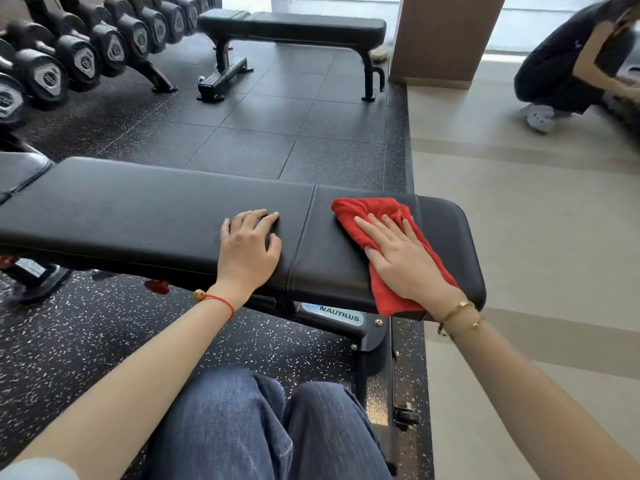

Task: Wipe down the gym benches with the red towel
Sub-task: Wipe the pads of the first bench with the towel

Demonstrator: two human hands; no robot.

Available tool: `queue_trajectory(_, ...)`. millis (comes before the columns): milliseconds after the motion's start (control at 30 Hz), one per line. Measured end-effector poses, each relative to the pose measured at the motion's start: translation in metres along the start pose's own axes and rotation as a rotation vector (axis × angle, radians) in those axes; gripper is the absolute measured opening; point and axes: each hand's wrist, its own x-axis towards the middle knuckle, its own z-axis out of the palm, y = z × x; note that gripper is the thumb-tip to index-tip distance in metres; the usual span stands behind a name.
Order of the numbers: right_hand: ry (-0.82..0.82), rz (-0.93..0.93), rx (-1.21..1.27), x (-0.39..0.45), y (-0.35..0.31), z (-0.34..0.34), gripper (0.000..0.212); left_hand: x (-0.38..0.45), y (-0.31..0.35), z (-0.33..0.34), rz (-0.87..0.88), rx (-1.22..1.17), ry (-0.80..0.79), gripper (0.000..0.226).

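Note:
A black padded gym bench [138, 216] runs across the view in front of me. The red towel [374, 209] lies flat on its right end section. My right hand [398, 258] presses on the towel with straight, spread fingers. My left hand [247, 244] rests on the bench pad just left of the seam, with its fingers bent at the tips and holding nothing. A second black bench [294, 26] stands farther back on the dark rubber floor.
A rack of black dumbbells [86, 53] lines the far left. A brown pillar [446, 36] stands at the back right. A person [575, 64] crouches on the light floor at the far right. My knees in jeans are below the bench.

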Motion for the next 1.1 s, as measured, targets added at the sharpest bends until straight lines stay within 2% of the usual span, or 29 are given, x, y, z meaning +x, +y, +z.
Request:
queue_trajectory(200,-0.012,0.161,-0.037,0.062,0.001,0.003,0.053,0.001,0.005,0.0,-0.026,0.008,0.012,0.039)
queue_trajectory(333,-0.044,0.042,-0.024,0.081,-0.04,0.015,0.054,0.001,0.005,-0.001,-0.039,0.007,0.011,0.039)
queue_trajectory(500,-0.011,-0.134,0.006,0.047,-0.066,0.024,0.054,0.002,0.004,-0.003,-0.033,0.006,0.013,0.04)
queue_trajectory(667,-0.005,-0.092,0.019,0.031,-0.038,0.016,0.053,0.001,0.003,-0.004,-0.022,-0.024,0.008,0.04)
queue_trajectory(900,-0.043,0.05,0.009,0.085,-0.036,0.017,0.053,0.0,0.005,-0.005,-0.03,-0.025,-0.008,0.04)
queue_trajectory(1100,-0.044,-0.097,0.01,0.094,-0.078,0.029,0.054,0.002,0.004,-0.005,-0.073,-0.066,0.04,0.039)
